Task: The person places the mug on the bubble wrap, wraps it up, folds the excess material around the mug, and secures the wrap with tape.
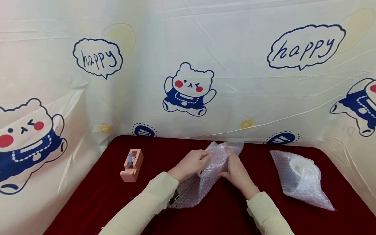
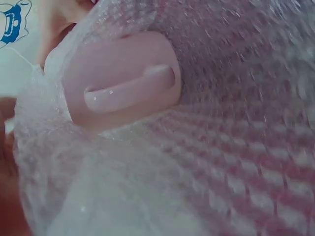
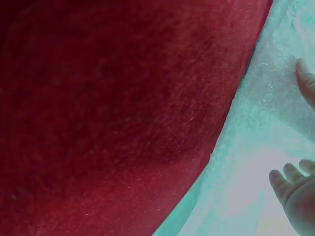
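Observation:
A pale pink mug [image 1: 216, 156] lies in a sheet of bubble wrap [image 1: 191, 192] on the dark red cloth. Its round end shows through the film in the head view. In the left wrist view, the mug's side [image 2: 113, 64] and its handle [image 2: 130, 93] are uncovered between folds of wrap. My left hand [image 1: 191, 163] is at the mug's left, fingers bent over and pinching the wrap beside it. From the right, my right hand [image 1: 237, 169] holds the wrapped mug, its fingers along the far side and the thumb nearer me. The right wrist view shows fingers [image 3: 290, 182] against the wrap.
A pink tape dispenser [image 1: 132, 165] with a roll of tape stands at left on the red cloth [image 1: 102, 195]. At right lies another bubble-wrapped bundle [image 1: 305, 179] with something white inside. A white printed curtain [image 1: 235, 42] encloses the back and sides.

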Tool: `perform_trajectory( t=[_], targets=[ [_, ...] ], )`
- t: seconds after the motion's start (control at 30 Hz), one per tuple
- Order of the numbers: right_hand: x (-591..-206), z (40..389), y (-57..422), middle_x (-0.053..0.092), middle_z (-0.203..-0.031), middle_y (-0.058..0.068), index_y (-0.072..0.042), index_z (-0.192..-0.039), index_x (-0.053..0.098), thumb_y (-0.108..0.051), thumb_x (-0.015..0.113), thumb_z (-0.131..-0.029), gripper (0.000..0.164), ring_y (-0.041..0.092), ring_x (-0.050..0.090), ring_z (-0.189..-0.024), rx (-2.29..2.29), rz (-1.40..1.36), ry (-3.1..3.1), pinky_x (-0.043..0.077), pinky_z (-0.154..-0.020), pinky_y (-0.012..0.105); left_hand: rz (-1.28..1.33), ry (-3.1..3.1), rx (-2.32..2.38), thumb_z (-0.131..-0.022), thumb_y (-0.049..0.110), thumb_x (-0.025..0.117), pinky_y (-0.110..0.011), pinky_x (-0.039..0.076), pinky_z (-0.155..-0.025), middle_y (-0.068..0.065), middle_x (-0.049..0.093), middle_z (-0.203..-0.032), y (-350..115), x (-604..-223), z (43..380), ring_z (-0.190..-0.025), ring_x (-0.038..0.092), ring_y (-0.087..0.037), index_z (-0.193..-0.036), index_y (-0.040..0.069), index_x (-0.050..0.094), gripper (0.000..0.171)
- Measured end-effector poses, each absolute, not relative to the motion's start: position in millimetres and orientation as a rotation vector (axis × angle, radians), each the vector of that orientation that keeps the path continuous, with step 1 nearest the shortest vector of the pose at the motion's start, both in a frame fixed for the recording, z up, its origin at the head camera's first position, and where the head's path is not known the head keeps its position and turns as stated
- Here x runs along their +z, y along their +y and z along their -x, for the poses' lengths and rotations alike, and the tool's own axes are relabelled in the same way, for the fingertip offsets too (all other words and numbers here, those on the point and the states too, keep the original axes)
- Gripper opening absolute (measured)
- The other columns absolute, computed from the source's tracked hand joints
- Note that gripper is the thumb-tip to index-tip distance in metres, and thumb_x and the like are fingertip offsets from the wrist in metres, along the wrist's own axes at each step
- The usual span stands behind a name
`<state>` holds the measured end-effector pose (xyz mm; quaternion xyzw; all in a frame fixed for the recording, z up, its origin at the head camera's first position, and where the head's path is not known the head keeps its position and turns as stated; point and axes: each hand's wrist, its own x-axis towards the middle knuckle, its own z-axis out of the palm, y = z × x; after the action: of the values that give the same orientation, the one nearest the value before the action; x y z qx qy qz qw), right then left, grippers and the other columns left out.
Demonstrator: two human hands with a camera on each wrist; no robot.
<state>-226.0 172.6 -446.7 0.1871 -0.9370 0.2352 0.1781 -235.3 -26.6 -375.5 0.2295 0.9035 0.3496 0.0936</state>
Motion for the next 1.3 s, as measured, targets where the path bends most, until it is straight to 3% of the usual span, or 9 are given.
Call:
perform_trajectory(
  t=[0.03, 0.2, 0.53, 0.73, 0.87, 1.03, 1.13, 1.3],
  targets=[
    [-446.4, 226.2, 172.4, 0.045, -0.137, 0.033, 0.012, -0.136, 0.032, -0.013, 0.088, -0.061, 0.097, 0.044, 0.047, -0.126, 0.686, -0.525, -2.656, 0.042, -0.103, 0.049, -0.677, 2.693, 1.052, -0.1, 0.025, 0.048, -0.03, 0.053, -0.075, -0.012, 0.068, -0.109, -26.5, -375.6, 236.5, -0.075, 0.063, -0.019, -0.123, 0.006, 0.063, 0.034],
    [-444.3, 226.5, 172.0, 0.045, -0.139, 0.031, 0.012, -0.14, 0.029, -0.011, 0.087, -0.063, 0.099, 0.041, 0.049, -0.124, 0.738, -0.521, -2.696, 0.043, -0.102, 0.048, -0.639, 2.756, 1.123, -0.098, 0.021, 0.053, -0.036, 0.053, -0.084, -0.012, 0.068, -0.117, -25.9, -376.7, 243.2, -0.102, 0.065, -0.022, -0.114, 0.005, 0.067, 0.027],
    [-447.1, 228.6, 175.9, 0.04, -0.144, 0.027, 0.003, -0.139, 0.036, -0.01, 0.086, -0.065, 0.09, 0.042, 0.042, -0.131, 0.783, -0.589, -2.683, 0.039, -0.106, 0.051, -0.409, 2.69, 1.411, -0.09, 0.019, 0.066, -0.03, 0.054, -0.076, -0.011, 0.07, -0.101, -18.7, -385.2, 253.4, -0.092, 0.065, -0.023, -0.1, 0.006, 0.067, 0.017],
    [-447.4, 228.3, 174.5, 0.044, -0.142, 0.027, 0.005, -0.139, 0.037, -0.01, 0.085, -0.066, 0.089, 0.041, 0.045, -0.128, 0.824, -0.565, -2.705, 0.041, -0.105, 0.05, -0.326, 2.722, 1.513, -0.081, 0.014, 0.075, -0.027, 0.051, -0.071, -0.012, 0.066, -0.092, -9.1, -391.6, 252.6, -0.082, 0.062, -0.019, -0.091, 0.005, 0.062, 0.019],
    [-447.0, 227.2, 173.6, 0.049, -0.136, 0.026, 0.006, -0.136, 0.039, -0.008, 0.084, -0.067, 0.084, 0.039, 0.048, -0.126, 0.895, -0.552, -2.711, 0.041, -0.104, 0.049, -0.296, 2.769, 1.535, -0.076, 0.016, 0.079, -0.03, 0.049, -0.073, -0.016, 0.056, -0.1, -5.4, -397.5, 253.8, -0.086, 0.055, -0.021, -0.1, 0.003, 0.059, 0.034],
    [-448.5, 227.3, 173.4, 0.057, -0.125, 0.021, 0.004, -0.125, 0.045, -0.007, 0.083, -0.07, 0.067, 0.034, 0.054, -0.119, 0.953, -0.528, -2.74, 0.045, -0.099, 0.047, -0.143, 2.648, 1.549, -0.078, 0.018, 0.078, -0.046, 0.047, -0.096, -0.025, 0.05, -0.129, -4.0, -401.4, 258.9, -0.116, 0.053, -0.036, -0.128, -0.001, 0.051, 0.06],
    [-449.7, 227.5, 174.2, 0.058, -0.121, 0.021, 0.003, -0.12, 0.045, -0.007, 0.082, -0.071, 0.063, 0.033, 0.056, -0.117, 0.994, -0.493, -2.77, 0.046, -0.097, 0.046, -0.102, 2.527, 1.574, -0.082, 0.019, 0.074, -0.047, 0.045, -0.1, -0.024, 0.049, -0.136, -4.1, -403.5, 261.2, -0.122, 0.051, -0.035, -0.137, -0.003, 0.044, 0.066],
    [-448.5, 226.6, 175.1, 0.045, -0.139, 0.031, 0.007, -0.142, 0.024, -0.003, 0.08, -0.072, 0.09, 0.04, 0.049, -0.126, 1.131, -0.488, -2.793, 0.041, -0.103, 0.051, -0.023, 2.352, 1.645, -0.084, 0.022, 0.073, -0.044, 0.046, -0.099, -0.02, 0.054, -0.131, -3.5, -406.7, 264.0, -0.119, 0.053, -0.031, -0.138, -0.003, 0.043, 0.066]
  ],
)
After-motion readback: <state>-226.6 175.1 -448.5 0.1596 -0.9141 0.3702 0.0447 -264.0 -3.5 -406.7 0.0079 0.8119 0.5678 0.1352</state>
